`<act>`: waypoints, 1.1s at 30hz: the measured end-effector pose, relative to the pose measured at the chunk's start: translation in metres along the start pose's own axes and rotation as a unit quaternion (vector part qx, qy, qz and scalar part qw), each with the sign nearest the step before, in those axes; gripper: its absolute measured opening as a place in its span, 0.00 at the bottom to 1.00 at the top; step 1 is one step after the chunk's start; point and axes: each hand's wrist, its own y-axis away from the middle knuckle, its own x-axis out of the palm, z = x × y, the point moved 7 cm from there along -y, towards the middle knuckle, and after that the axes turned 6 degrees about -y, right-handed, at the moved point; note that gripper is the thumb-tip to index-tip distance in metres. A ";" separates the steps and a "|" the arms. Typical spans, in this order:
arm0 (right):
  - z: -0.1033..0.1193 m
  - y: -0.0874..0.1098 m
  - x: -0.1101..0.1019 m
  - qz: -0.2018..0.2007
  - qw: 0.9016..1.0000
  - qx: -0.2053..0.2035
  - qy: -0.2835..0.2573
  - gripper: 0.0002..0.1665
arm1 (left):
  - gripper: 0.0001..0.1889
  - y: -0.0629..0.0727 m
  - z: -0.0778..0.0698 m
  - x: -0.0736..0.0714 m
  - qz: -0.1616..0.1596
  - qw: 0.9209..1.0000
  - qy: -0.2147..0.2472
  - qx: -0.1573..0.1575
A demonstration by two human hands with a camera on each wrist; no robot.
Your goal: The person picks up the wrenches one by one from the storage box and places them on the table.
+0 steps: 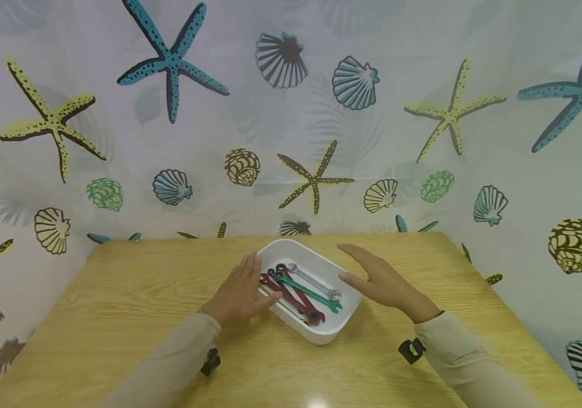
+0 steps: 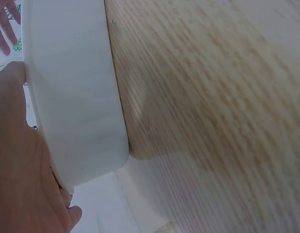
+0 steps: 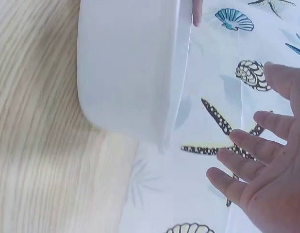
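Observation:
A white rectangular tub (image 1: 321, 338) stands turned at an angle on the table. Inside it lie several wrenches in a loose pile, among them a silver wrench (image 1: 315, 281), a green wrench (image 1: 309, 290) and red wrenches (image 1: 289, 296). My left hand (image 1: 237, 294) is at the tub's left side with straight fingers; in the left wrist view the thumb meets the rim of the tub (image 2: 77, 97). My right hand (image 1: 385, 280) hovers off the right side, fingers spread and holding nothing. The right wrist view shows a gap between that hand (image 3: 271, 165) and the tub (image 3: 125, 63).
The wooden table (image 1: 143, 294) extends on both sides of the tub. Behind and beside it hangs a white curtain (image 1: 291, 124) printed with starfish and shells. A small black device (image 1: 412, 351) is strapped at the right wrist, another (image 1: 211, 361) at the left.

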 end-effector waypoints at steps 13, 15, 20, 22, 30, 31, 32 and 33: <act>0.005 -0.042 0.068 0.020 0.996 0.023 -0.090 0.29 | 0.53 -0.003 0.002 0.005 -0.007 1.000 0.000 0.009; 0.006 -0.045 0.074 0.022 0.995 0.021 -0.090 0.28 | 0.53 -0.003 0.002 0.006 -0.008 1.000 0.002 0.012; 0.008 -0.052 0.084 0.019 0.997 0.010 -0.076 0.27 | 0.53 -0.003 0.003 0.004 -0.007 1.000 0.004 0.015; 0.006 -0.055 0.089 0.022 0.997 0.014 -0.075 0.27 | 0.53 -0.002 0.003 0.004 -0.005 1.000 0.003 0.014; -0.004 -0.061 0.106 0.039 0.996 0.041 -0.064 0.26 | 0.53 -0.001 0.003 0.003 -0.002 1.000 0.004 0.014; -0.006 -0.061 0.109 0.042 0.996 0.048 -0.059 0.25 | 0.53 -0.002 0.002 0.003 -0.002 1.000 0.003 0.016; -0.008 -0.061 0.111 0.044 0.996 0.054 -0.055 0.25 | 0.53 -0.002 0.002 0.004 -0.003 1.000 0.003 0.018; -0.010 -0.061 0.113 0.047 0.996 0.060 -0.049 0.25 | 0.53 -0.002 0.003 0.005 -0.002 1.000 0.003 0.019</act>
